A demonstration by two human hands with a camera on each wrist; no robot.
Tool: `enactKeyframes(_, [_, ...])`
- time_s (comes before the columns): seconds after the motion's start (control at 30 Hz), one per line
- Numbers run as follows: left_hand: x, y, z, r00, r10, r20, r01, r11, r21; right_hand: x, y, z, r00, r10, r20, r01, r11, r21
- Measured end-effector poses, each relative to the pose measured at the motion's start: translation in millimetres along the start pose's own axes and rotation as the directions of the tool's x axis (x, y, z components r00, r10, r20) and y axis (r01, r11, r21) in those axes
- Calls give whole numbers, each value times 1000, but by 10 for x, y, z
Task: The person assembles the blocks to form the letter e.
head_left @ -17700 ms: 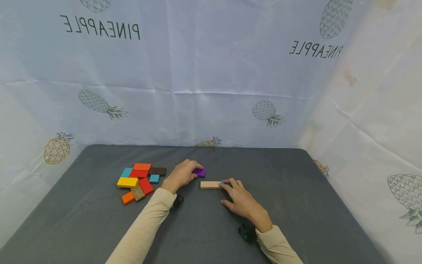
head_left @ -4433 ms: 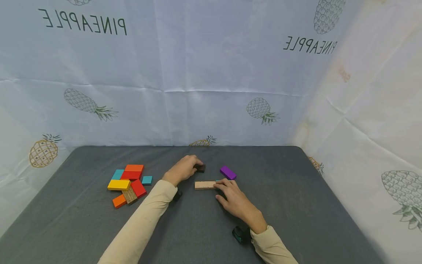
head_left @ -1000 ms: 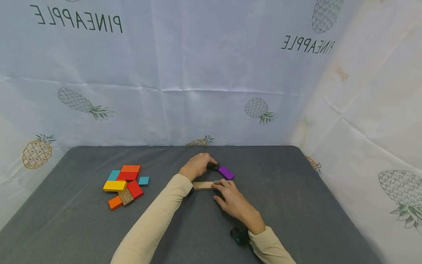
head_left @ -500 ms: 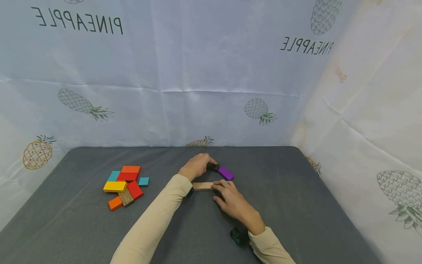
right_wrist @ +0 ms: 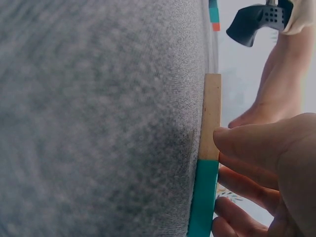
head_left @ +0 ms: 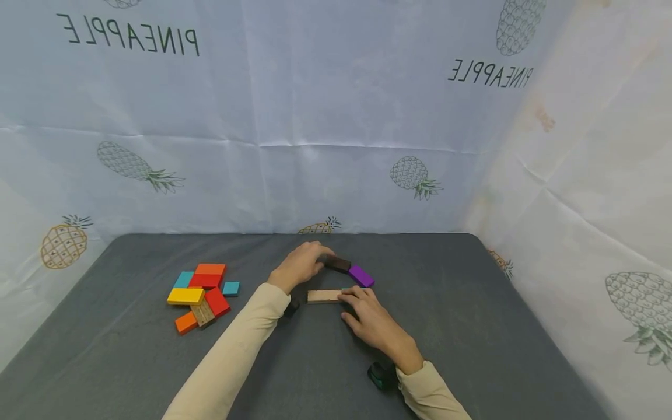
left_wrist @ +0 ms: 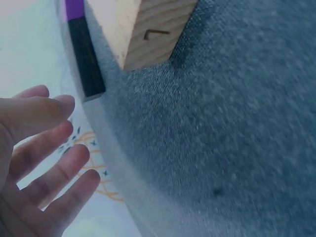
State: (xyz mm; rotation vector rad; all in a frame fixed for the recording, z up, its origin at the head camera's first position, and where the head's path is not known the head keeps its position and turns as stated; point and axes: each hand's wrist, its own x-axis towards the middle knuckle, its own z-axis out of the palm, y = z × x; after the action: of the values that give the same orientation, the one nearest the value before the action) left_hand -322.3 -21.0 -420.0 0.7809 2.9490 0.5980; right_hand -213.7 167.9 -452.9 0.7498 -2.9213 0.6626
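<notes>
My left hand (head_left: 298, 267) hovers at the left end of a dark brown block (head_left: 338, 263), its fingers loosely spread. In the left wrist view a gap shows between the fingertips and that dark block (left_wrist: 86, 57). The dark block's right end meets a purple block (head_left: 361, 276), the two at an angle. My right hand (head_left: 379, 324) rests its fingers at a teal block (right_wrist: 203, 197), which the head view mostly hides. The teal block stands end to end with a natural wood block (head_left: 323, 297). The right thumb lies on the near side, seemingly not pressing.
A loose group of blocks lies on the left of the dark grey table (head_left: 472, 326): a yellow block (head_left: 186, 296), a red block (head_left: 217, 301), an orange block (head_left: 186, 322), a brown wood block (head_left: 203, 314) and others. A small blue block (head_left: 231, 289) lies at its right.
Over the seconds, the dark block came from the pile to the purple block, which now lies angled farther right. Just now the left hand let go and drew back left. The right hand stays.
</notes>
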Motion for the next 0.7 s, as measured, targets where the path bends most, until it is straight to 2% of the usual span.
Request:
enactKeyframes(0.47, [-229,-104,-116,999,-34,-15,34,999,-4,4,-7,-1,1000,9,15,-9,1000,16])
enactKeyframes(0.7, [-402,-134,-166,998,-52,-23,52,999,-5,-1,-9,0,1000,8,8,-8,1000,8])
